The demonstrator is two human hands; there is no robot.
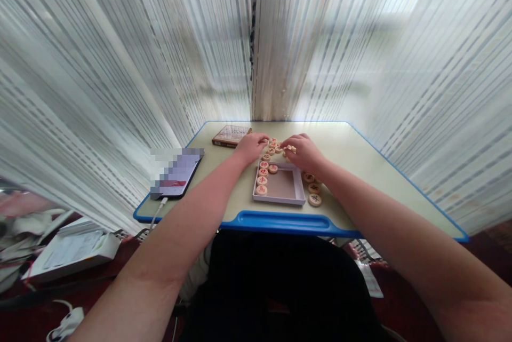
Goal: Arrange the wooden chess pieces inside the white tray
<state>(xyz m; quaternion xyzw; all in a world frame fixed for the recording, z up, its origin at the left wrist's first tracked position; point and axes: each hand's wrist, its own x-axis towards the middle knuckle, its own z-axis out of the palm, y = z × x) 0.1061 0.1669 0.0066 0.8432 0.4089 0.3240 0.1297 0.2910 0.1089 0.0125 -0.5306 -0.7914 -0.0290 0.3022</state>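
Round wooden xiangqi pieces (273, 143) lie loosely on the table between my two hands. My left hand (251, 148) is beside them, its fingers slightly bent and apart, close to the pieces. Over the right side of the group, my right hand (303, 151) has its fingers curved and apart, touching pieces that it partly hides. A shallow white box (280, 201) sits nearer to me. Along its left wall stands a column of red-marked pieces (262, 181), with another red piece (273, 169) beside it. Outside the box's right wall lie several dark-marked pieces (314, 200), partly behind my right forearm.
A patterned brown box (231, 135) lies at the back left. The phone (178, 174) on the left has a white cable (159, 211) plugged in. A blue rim with a moulded groove (284, 220) edges the table. White striped curtains (192, 38) hang close behind.
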